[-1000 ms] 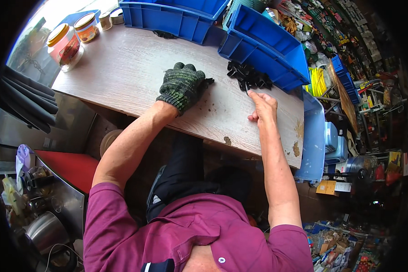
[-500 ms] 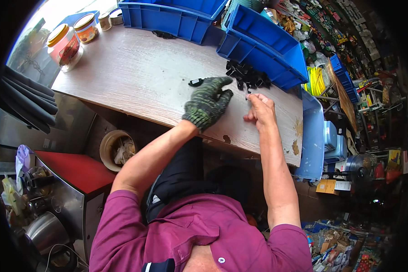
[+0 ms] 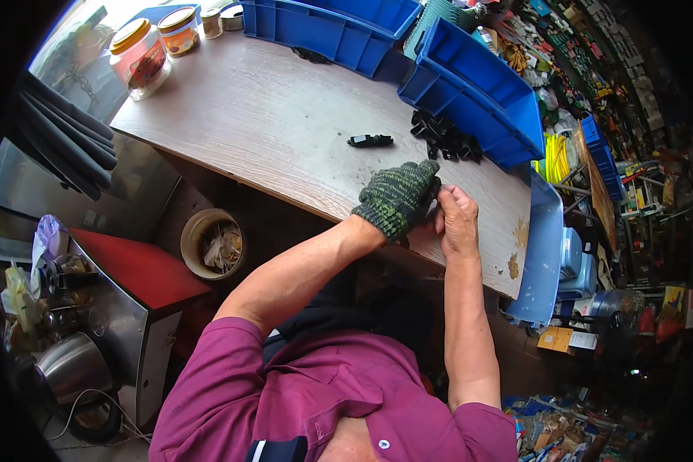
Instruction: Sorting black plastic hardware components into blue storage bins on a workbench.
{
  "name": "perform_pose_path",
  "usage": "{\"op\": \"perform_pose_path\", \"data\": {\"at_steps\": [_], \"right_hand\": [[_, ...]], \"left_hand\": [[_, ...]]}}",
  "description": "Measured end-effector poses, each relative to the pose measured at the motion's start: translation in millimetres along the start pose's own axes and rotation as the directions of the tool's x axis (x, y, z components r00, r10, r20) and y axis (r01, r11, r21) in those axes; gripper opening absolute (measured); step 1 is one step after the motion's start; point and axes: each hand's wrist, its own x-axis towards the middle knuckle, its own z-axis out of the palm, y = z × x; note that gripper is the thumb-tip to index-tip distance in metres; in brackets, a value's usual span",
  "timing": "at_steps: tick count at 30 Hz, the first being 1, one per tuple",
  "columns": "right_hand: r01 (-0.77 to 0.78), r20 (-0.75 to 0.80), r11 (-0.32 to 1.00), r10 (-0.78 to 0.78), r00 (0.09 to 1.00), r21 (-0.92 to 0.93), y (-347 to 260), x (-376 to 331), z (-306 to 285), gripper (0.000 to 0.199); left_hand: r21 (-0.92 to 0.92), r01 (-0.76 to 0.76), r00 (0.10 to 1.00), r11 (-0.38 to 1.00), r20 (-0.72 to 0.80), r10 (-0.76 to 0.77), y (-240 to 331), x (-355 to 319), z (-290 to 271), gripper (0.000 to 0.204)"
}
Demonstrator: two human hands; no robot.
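My left hand, in a green and black knitted glove, is closed near the table's front edge. Its fingertips meet those of my bare right hand, which is pinched. A dark bit shows between them, but the fingers hide what it is. Beyond the glove a slim black part with a small pale patch lies by itself on the table. To its right a heap of small black plastic parts rests against a blue crate.
Another blue crate stands at the back, with a small black piece before it. Two lidded jars occupy the far left corner. A pale blue bin adjoins the right edge. Below left are a bucket and a red-topped cabinet.
Both hands have drawn back toward the front edge and come together, away from the black parts. My left hand has closed, leaving the slim black part in plain sight. The view has shifted slightly.
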Motion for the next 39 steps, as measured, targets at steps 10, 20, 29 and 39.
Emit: {"op": "perform_pose_path", "data": {"at_steps": [10, 20, 29, 39], "right_hand": [[0.048, -0.018, 0.998, -0.049, 0.999, -0.045, -8, -6, 16, 0.029], [0.038, -0.046, 0.995, -0.034, 0.998, 0.091, -9, -15, 37, 0.029], [0.036, -0.178, 0.976, 0.003, 0.984, 0.216, -13, -16, 43, 0.030], [0.101, -0.257, 0.974, -0.046, 0.965, 0.204, -13, -21, 44, 0.032]], "left_hand": [[-0.054, 0.313, 0.948, 0.948, 0.085, -0.308, 9, 3, -14, 0.031], [0.019, 0.289, 0.953, 0.957, -0.100, -0.286, -19, 4, -45, 0.042], [0.295, -0.104, 0.994, 0.950, 0.056, 0.091, -47, 3, -63, 0.010], [-0.245, 0.066, 0.985, 0.967, 0.171, -0.024, -12, -14, -40, 0.028]]}}
